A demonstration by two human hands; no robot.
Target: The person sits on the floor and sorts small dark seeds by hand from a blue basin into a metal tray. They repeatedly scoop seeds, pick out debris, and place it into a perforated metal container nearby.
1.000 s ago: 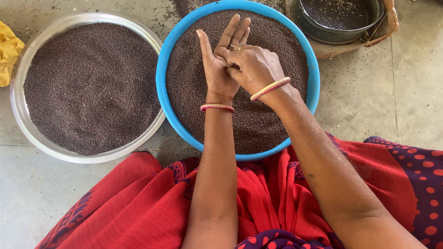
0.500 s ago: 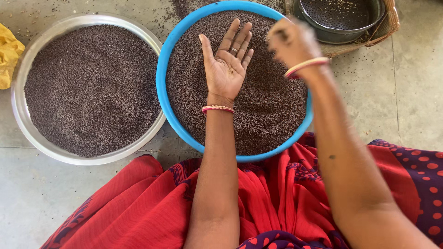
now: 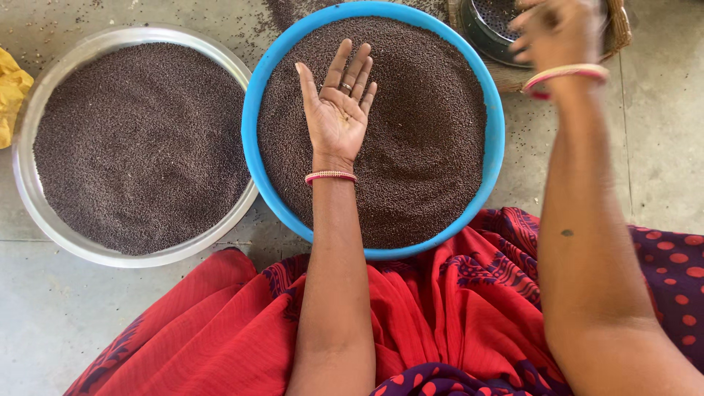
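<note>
Seeds, small, dark and round, fill the round blue plastic basin at centre frame, and the left hand lies flat over them, palm up, fingers spread, holding at most a few grains. Right hand, blurred at the upper right over a dark metal sieve bowl in a woven basket, looks loosely curled; whether it holds anything cannot be told. Risk, as judged: a tilted palm or a carry across the rim would scatter grains onto the grey concrete floor, already speckled, or into the full steel bowl at left.
</note>
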